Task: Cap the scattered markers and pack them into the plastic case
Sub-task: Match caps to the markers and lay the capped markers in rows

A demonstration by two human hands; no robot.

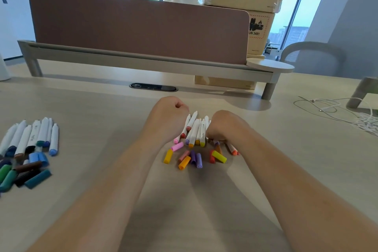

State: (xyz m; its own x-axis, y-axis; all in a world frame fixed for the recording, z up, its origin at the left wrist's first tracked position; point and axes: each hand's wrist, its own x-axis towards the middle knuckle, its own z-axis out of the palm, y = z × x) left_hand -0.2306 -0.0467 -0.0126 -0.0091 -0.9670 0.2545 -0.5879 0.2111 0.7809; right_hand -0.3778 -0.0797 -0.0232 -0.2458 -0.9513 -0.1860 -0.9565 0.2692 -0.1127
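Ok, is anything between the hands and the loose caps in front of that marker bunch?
Nothing visible does. The loose caps lie exposed on the table just this side of the left hand and right hand, which flank the marker bunch.

Forearms reach forward, left hand [169, 117] fisted, right hand [224, 127] knuckles-up, fingers hidden

Uncapped white-barrelled markers [195, 129] lie side by side on the desk [98, 108], their red, pink, orange, yellow and purple tips pointing nearward; warm-coloured loose caps [192, 158] lie scattered just before them; far left, more white markers [32, 135] with blue, green and dark tips lie likewise, with blue, green, brown and black caps [24, 172] heaped against them.
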